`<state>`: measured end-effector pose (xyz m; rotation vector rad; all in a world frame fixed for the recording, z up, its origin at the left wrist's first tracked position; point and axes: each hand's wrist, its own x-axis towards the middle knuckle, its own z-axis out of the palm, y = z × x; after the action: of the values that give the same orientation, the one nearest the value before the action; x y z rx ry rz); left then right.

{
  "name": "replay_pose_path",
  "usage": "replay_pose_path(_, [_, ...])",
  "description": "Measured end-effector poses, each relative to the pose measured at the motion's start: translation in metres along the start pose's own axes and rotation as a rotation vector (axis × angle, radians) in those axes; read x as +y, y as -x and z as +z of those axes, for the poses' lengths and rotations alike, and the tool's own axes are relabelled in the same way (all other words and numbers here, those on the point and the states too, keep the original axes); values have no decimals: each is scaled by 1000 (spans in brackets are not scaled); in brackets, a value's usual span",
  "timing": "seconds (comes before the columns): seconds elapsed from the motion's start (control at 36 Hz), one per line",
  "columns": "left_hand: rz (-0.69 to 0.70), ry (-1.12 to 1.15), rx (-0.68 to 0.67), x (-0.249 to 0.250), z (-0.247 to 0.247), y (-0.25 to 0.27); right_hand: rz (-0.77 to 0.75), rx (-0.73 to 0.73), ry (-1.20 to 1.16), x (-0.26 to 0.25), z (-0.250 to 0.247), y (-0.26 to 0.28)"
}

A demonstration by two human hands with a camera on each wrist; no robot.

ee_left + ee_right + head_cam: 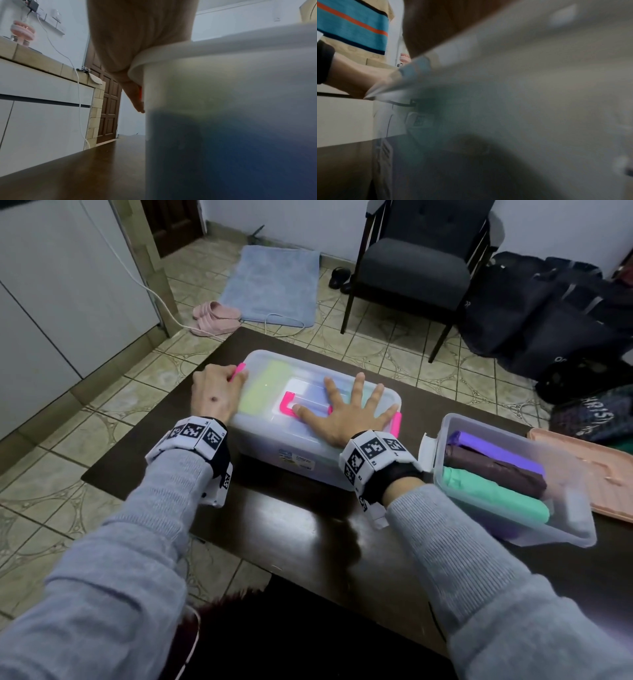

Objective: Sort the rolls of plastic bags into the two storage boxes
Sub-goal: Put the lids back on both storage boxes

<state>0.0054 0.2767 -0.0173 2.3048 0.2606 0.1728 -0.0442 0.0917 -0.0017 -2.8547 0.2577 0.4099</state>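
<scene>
Right hand [346, 419] is lying flat on the lid [310, 374] of the closed box [291, 453], fingers spread wide & straight, palm pressing down over the pink handle [287, 405] — prob. holding the lid seated so it isn't lifting while the other side gets fastened. Left hand [214, 395] is working the far-left end: its grip is curling round the pink latch [238, 370], fingers bent on it, looks like it's snapping it down. In the left wrist view the fingers [135, 97] are lying along the box wall w/ a sliver of orange-pink showing behind them. A matching pink latch [396, 422] is sitting at the right end, just beside the right hand's little finger; can't tell if it's clipped. Thru the cloudy lid a yellow-green roll [262, 392] is showing, long axis running away from the person, parallel to the box's short side. Open box [568, 529] is sitting near the closed one, to the right on the worktop [308, 529], no lid on, so it's prob. next to be shut. Inside: purple roll [496, 451], dark roll [496, 472], mint roll [493, 494], packed side by side & touching, long axes all running along the box's length, angled from near-left to far-right. A peach lid [589, 474] is lying flat just behind that box, likely waiting to go on.
</scene>
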Motion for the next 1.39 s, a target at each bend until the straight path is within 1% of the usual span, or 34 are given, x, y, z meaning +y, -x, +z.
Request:
replay_pose_path(0.08, [30,-82,0,1,2,-1,-11,13,-30,1,2,0])
replay_pose_path(0.19, [79,-245,-13,7,4,-1,-27,15,-78,3,3,-1])
replay_pose_path(0.28, [68,-391,-33,20,3,6,-20,-36,-175,6,-4,0])
replay_pose_path(0.33, [97,-401,-48,33,7,13,-19,-51,-278,13,-12,-2])
replay_pose_path(0.39, [140,-294,-62,50,15,25,-62,-19,-400,25,-21,1])
replay_pose_path(0.42, [173,-226,-67,60,20,34,-95,32,-474,33,-26,4])
replay_pose_path(0.47, [252,-115,-102,85,34,56,-131,181,-605,55,-41,14])
replay_pose_path(0.56, [381,1,-206,122,62,94,-68,398,-708,99,-64,28])
replay_pose_path(0.61, [453,54,-295,144,85,119,17,529,-760,135,-74,33])
replay_pose_path(0.67, [462,88,-399,161,112,139,120,634,-768,172,-83,39])
replay_pose_path(0.75, [399,75,-516,175,153,156,283,723,-717,228,-91,52])
replay_pose_path(0.83, [399,18,-549,176,184,159,444,771,-741,284,-88,63])
replay_pose_path(0.94, [365,-43,-532,171,204,153,673,758,-757,351,-71,76])
replay_pose_path(1.0, [356,-45,-530,168,211,150,782,727,-784,377,-61,80])
replay_pose_path(1.08, [332,-52,-508,166,220,148,920,698,-826,405,-48,79])
replay_pose_path(1.19, [307,-59,-502,169,227,144,1082,666,-875,428,-35,70])
replay_pose_path(1.22, [296,-62,-506,170,229,143,1104,655,-864,431,-34,66])
replay_pose_path(1.25, [288,-65,-506,171,230,143,1093,631,-807,433,-30,65])
replay_pose_path(1.28, [286,-68,-504,173,231,142,1062,543,-736,432,-28,67])
replay_pose_path(1.31, [288,-70,-500,174,232,142,1028,466,-722,433,-27,67])
replay_pose_path(1.33, [295,-73,-497,174,233,142,989,408,-649,438,-22,64])
replay_pose_path(1.36, [299,-74,-495,175,234,141,962,383,-614,439,-19,64])
replay_pose_path(1.39, [301,-76,-494,175,234,141,950,352,-629,434,-20,66])
